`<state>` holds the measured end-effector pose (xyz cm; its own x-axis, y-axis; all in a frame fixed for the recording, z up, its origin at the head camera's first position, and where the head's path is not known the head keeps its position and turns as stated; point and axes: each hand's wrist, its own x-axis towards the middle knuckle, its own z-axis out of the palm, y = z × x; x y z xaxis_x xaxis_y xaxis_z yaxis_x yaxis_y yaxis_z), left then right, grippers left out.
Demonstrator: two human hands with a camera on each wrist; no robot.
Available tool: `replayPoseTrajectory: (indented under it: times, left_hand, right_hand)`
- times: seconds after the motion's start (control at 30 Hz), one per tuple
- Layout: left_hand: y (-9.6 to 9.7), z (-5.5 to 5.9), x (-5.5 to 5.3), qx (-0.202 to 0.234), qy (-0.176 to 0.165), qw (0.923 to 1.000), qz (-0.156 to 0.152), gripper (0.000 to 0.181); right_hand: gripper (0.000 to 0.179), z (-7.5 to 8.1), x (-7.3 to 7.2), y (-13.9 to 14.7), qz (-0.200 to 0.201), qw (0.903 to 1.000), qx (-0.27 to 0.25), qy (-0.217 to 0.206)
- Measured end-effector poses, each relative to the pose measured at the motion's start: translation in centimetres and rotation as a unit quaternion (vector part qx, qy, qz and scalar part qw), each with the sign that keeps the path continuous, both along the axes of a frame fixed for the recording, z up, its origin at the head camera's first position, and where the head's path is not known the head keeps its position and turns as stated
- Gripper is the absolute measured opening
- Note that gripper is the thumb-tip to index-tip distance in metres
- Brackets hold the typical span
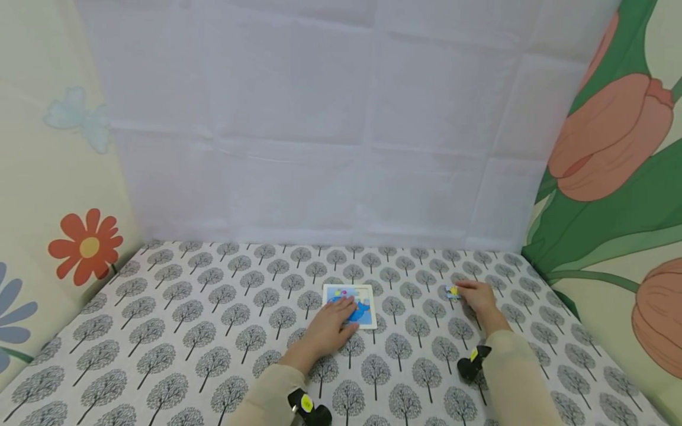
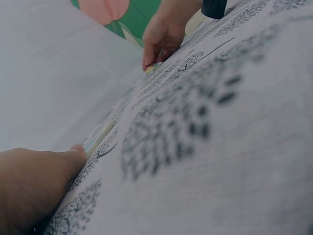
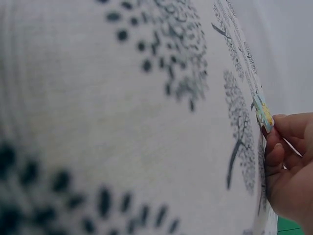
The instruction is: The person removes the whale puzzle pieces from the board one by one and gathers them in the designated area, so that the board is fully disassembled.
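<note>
A small picture puzzle in a white frame (image 1: 374,309) lies flat on the tablecloth, showing a blue figure on a light ground. My left hand (image 1: 326,329) rests on it with fingers extended across the picture, hiding part of it. In the left wrist view only the thin edge of the puzzle frame (image 2: 101,137) shows beyond the thumb. Off to the right, my right hand (image 1: 481,300) pinches a small light-blue and yellow puzzle piece (image 3: 263,113) between thumb and fingers, close to the cloth.
The table carries a white tablecloth (image 1: 213,343) printed with grey trees. A white sheet (image 1: 298,130) hangs behind it. Flower-patterned walls (image 1: 613,248) stand at both sides. Each wrist wears a small black camera (image 1: 471,364).
</note>
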<state>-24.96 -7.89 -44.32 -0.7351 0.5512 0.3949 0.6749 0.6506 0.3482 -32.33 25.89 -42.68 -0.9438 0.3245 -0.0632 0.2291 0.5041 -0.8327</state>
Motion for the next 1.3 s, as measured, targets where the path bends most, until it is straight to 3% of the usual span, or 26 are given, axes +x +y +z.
replayPoseTrajectory:
  times: [0.07,0.1,0.13,0.33,0.57,0.8,1.03,1.3]
  left_hand:
    - [0.0,0.1,0.0,-0.004,-0.005,1.0,0.004,0.05]
    - [0.2,0.8,0.6,-0.006,-0.02,0.9997,0.012,0.047]
    - [0.2,0.9,0.6,-0.012,-0.021,0.9996,0.016,0.046]
    - [0.3,0.8,0.4,-0.037,-0.026,0.9985,0.029,0.046]
    - [0.4,0.8,0.4,-0.037,-0.035,0.9983,0.027,0.046]
    - [0.4,0.8,0.4,-0.036,-0.024,0.9986,0.029,0.045]
    - [0.4,0.9,0.3,-0.033,-0.025,0.9987,0.029,0.045]
    - [0.5,0.9,0.3,-0.028,-0.039,0.9983,0.035,0.046]
  right_hand:
    - [0.027,0.1,0.0,0.0,0.003,1.0,0.002,-0.001]
    - [0.027,0.1,0.1,0.0,0.004,1.0,0.001,-0.002]
    - [0.027,0.1,0.1,0.0,0.005,1.0,0.0,-0.003]
    - [0.029,0.3,0.3,0.0,-0.001,0.9999,-0.015,0.0]
    - [0.031,0.7,0.3,-0.3,-0.037,0.9983,-0.044,-0.008]
    - [0.034,1.7,1.0,-0.6,-0.008,0.9974,-0.072,-0.003]
    - [0.036,2.6,1.0,-1.6,-0.016,0.9973,-0.072,-0.002]
    - [0.031,2.9,0.9,-3.7,0.028,0.9942,-0.101,0.024]
